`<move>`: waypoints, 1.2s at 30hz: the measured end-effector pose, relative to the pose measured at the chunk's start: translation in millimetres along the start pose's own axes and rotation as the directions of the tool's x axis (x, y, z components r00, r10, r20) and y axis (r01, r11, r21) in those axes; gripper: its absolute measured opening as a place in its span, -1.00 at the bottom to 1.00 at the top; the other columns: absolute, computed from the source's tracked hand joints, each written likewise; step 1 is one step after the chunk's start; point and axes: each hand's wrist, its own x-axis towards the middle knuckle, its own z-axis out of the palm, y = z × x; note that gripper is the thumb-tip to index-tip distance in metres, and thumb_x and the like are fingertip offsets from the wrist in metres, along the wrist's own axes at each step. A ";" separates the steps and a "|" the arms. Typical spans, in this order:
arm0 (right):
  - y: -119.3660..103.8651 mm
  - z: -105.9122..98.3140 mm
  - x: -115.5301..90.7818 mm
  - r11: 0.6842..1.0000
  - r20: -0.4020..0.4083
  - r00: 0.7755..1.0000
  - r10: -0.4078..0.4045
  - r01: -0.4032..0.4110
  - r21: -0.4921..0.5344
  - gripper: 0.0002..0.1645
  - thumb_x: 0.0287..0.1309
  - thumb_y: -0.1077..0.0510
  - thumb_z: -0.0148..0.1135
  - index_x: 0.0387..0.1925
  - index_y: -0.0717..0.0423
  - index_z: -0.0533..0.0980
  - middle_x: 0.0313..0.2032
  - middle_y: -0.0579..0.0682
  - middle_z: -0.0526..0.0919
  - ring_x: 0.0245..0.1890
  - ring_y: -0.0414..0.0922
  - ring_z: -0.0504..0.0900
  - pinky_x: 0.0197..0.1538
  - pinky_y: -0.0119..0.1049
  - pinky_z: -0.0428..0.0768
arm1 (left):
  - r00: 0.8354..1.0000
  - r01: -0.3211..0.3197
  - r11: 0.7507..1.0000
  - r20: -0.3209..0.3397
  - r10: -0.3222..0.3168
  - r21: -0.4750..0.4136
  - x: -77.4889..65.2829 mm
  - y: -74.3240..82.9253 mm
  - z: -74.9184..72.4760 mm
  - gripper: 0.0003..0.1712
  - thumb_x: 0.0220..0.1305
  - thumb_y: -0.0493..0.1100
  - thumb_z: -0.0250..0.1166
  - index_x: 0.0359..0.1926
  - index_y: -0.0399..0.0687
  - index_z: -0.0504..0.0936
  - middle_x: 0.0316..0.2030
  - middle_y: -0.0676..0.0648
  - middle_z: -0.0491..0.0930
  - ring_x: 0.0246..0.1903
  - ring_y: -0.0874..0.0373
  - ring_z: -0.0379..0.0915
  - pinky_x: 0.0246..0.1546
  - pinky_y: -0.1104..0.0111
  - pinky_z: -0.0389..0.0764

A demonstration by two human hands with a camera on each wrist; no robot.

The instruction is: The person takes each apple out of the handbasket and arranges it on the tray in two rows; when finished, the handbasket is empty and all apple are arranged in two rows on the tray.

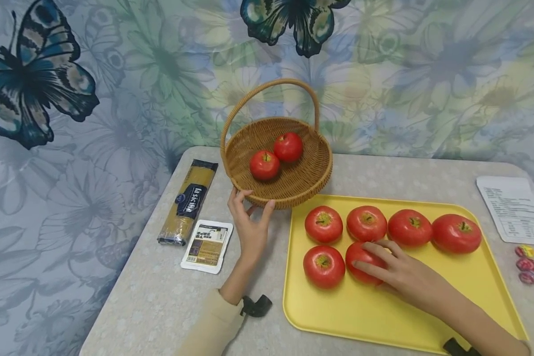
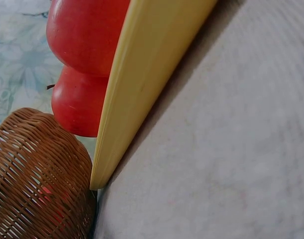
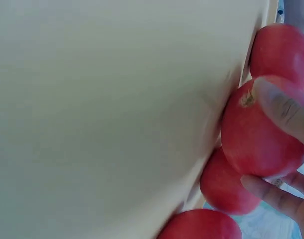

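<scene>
My left hand point(image 1: 250, 235) grips the lower rim of a brown wicker basket point(image 1: 309, 180), thumb and fingers spread along its edge. The basket tilts toward me, its arched handle up, with two red apples point(image 1: 264, 165) inside. Over the yellow tray point(image 1: 400, 316), my right hand point(image 1: 402, 274) holds a red apple point(image 1: 364, 262) in the front row. The right wrist view shows thumb and fingers around this held apple point(image 3: 263, 132). Another front-row apple point(image 1: 324, 267) sits just left of it, and several more apples point(image 1: 367, 223) line the tray's back part.
Left of the basket lie a pasta packet point(image 1: 189, 202) and a white-edged food pouch point(image 1: 207, 246). At the far right are a printed white sheet point(image 1: 513, 208) and several wrapped lollipops point(image 1: 527, 264). A butterfly-patterned curtain point(image 1: 382, 99) hangs behind the table point(image 1: 138, 301).
</scene>
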 end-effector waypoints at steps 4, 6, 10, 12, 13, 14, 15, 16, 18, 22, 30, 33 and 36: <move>-0.6 -1.7 -0.9 0.999 -0.013 1.000 0.021 -0.021 0.041 -0.53 0.37 -0.30 -0.02 0.14 -0.27 0.55 0.13 -0.01 0.51 0.08 -0.05 0.38 -0.17 -0.29 0.61 | 1.000 -0.008 1.000 -0.003 0.008 0.002 1.0 -1.0 -0.1 -0.38 0.22 -0.20 0.39 0.15 -0.40 0.29 0.43 -0.42 -0.09 0.43 -0.12 0.00 0.14 -0.05 0.47; -0.2 -3.1 -0.1 0.996 -0.033 0.999 0.021 -0.018 0.086 -0.56 0.31 -0.27 0.10 0.13 -0.28 0.56 0.11 -0.03 0.52 0.07 -0.08 0.39 -0.12 -0.34 0.57 | 1.000 -0.016 1.000 -0.007 0.016 0.005 1.5 -1.4 -0.3 -0.38 0.22 -0.20 0.39 0.15 -0.39 0.29 0.42 -0.42 -0.08 0.43 -0.17 0.00 0.13 -0.06 0.47; 1.3 -5.1 -1.0 0.987 -0.030 0.999 0.042 -0.037 0.159 -0.58 0.29 -0.20 0.19 0.13 -0.26 0.57 0.10 -0.02 0.51 0.05 -0.13 0.41 -0.03 -0.49 0.51 | 1.000 -0.028 1.000 -0.010 0.028 0.008 1.8 -2.3 -0.1 -0.38 0.22 -0.20 0.39 0.15 -0.39 0.29 0.42 -0.43 -0.09 0.42 -0.29 -0.03 0.11 -0.08 0.46; 2.1 -5.8 -2.7 0.981 0.006 0.997 0.076 -0.076 0.181 -0.50 0.18 -0.17 0.33 0.16 -0.27 0.55 0.12 -0.01 0.48 0.08 -0.15 0.40 0.02 -0.55 0.47 | 0.999 -0.032 0.999 -0.010 0.032 0.004 1.9 -2.7 0.0 -0.38 0.22 -0.20 0.39 0.15 -0.39 0.29 0.42 -0.43 -0.09 0.41 -0.32 -0.03 0.11 -0.09 0.46; 2.6 -5.9 -3.6 0.978 0.021 0.996 0.090 -0.093 0.187 -0.44 0.10 -0.14 0.40 0.17 -0.26 0.54 0.13 0.00 0.47 0.09 -0.15 0.40 0.04 -0.56 0.45 | 0.999 -0.034 0.999 -0.011 0.034 0.002 1.9 -2.9 0.1 -0.38 0.22 -0.21 0.39 0.15 -0.41 0.29 0.42 -0.43 -0.09 0.41 -0.32 -0.03 0.11 -0.10 0.45; 3.0 -5.9 -4.4 0.975 0.036 0.994 0.104 -0.109 0.191 -0.38 0.02 -0.12 0.46 0.17 -0.25 0.54 0.14 0.01 0.46 0.11 -0.14 0.39 0.06 -0.57 0.44 | 0.999 -0.035 0.999 -0.011 0.035 0.000 2.0 -3.0 0.0 -0.38 0.22 -0.21 0.39 0.15 -0.40 0.29 0.42 -0.43 -0.09 0.41 -0.32 -0.03 0.11 -0.10 0.45; 3.3 -6.0 -5.0 0.973 0.052 0.992 0.116 -0.124 0.195 -0.32 -0.04 -0.09 0.50 0.19 -0.25 0.53 0.15 0.02 0.45 0.12 -0.14 0.38 0.07 -0.57 0.43 | 0.999 -0.037 0.999 -0.011 0.037 -0.002 2.1 -3.0 0.0 -0.38 0.22 -0.21 0.39 0.15 -0.41 0.29 0.42 -0.43 -0.10 0.41 -0.30 -0.02 0.12 -0.10 0.45; 3.8 -6.0 -5.6 0.972 0.057 0.991 0.121 -0.130 0.195 -0.29 -0.07 -0.07 0.52 0.19 -0.24 0.52 0.16 0.04 0.44 0.13 -0.13 0.38 0.08 -0.57 0.42 | 0.999 -0.037 0.999 -0.011 0.037 -0.002 2.0 -3.1 0.0 -0.38 0.22 -0.21 0.39 0.15 -0.41 0.29 0.42 -0.43 -0.10 0.41 -0.28 -0.02 0.12 -0.10 0.45; 4.4 -6.0 -6.6 0.971 0.067 0.989 0.130 -0.141 0.192 -0.29 -0.05 -0.11 0.51 0.20 -0.24 0.51 0.19 0.08 0.42 0.16 -0.11 0.36 0.07 -0.55 0.45 | 0.999 -0.040 0.999 -0.010 0.040 -0.003 2.0 -3.4 0.1 -0.38 0.23 -0.21 0.39 0.15 -0.42 0.28 0.42 -0.43 -0.10 0.42 -0.23 -0.02 0.13 -0.09 0.44; 3.7 -6.4 -8.4 0.972 0.085 0.986 0.141 -0.155 0.179 -0.32 -0.03 -0.15 0.49 0.18 -0.30 0.51 0.27 0.15 0.36 0.21 -0.05 0.34 0.00 -0.46 0.55 | 0.999 -0.036 0.999 -0.005 0.036 -0.004 1.3 -3.8 0.0 -0.37 0.22 -0.22 0.39 0.15 -0.44 0.28 0.42 -0.44 -0.10 0.43 -0.14 -0.02 0.14 -0.08 0.45; -0.8 -8.0 -11.1 0.964 0.119 0.983 0.138 -0.161 0.212 -0.20 -0.17 0.04 0.59 0.17 -0.43 0.47 0.28 -0.03 0.38 0.22 -0.16 0.38 0.22 -0.58 0.35 | 0.999 -0.034 0.999 0.006 0.034 0.005 0.8 -4.2 0.1 -0.36 0.24 -0.20 0.38 0.17 -0.44 0.27 0.42 -0.43 -0.11 0.44 -0.14 -0.04 0.13 -0.06 0.45; 0.7 -8.1 -12.3 0.963 0.133 0.980 0.148 -0.174 0.205 -0.19 -0.18 0.03 0.59 0.17 -0.45 0.46 0.28 -0.08 0.37 0.23 -0.21 0.34 0.20 -0.58 0.38 | 1.000 -0.030 1.000 0.006 0.030 0.006 0.5 -4.9 0.5 -0.37 0.24 -0.20 0.38 0.17 -0.41 0.28 0.42 -0.43 -0.11 0.44 -0.14 -0.04 0.13 -0.07 0.45; 2.1 -6.4 -14.5 0.966 0.135 0.980 0.147 -0.171 0.192 -0.23 -0.15 -0.03 0.57 0.17 -0.43 0.48 0.28 -0.06 0.37 0.23 -0.20 0.31 0.18 -0.57 0.40 | 1.000 -0.023 1.000 0.007 0.023 0.015 0.2 -6.4 1.3 -0.39 0.24 -0.19 0.38 0.17 -0.34 0.28 0.42 -0.41 -0.11 0.43 -0.15 -0.03 0.14 -0.06 0.44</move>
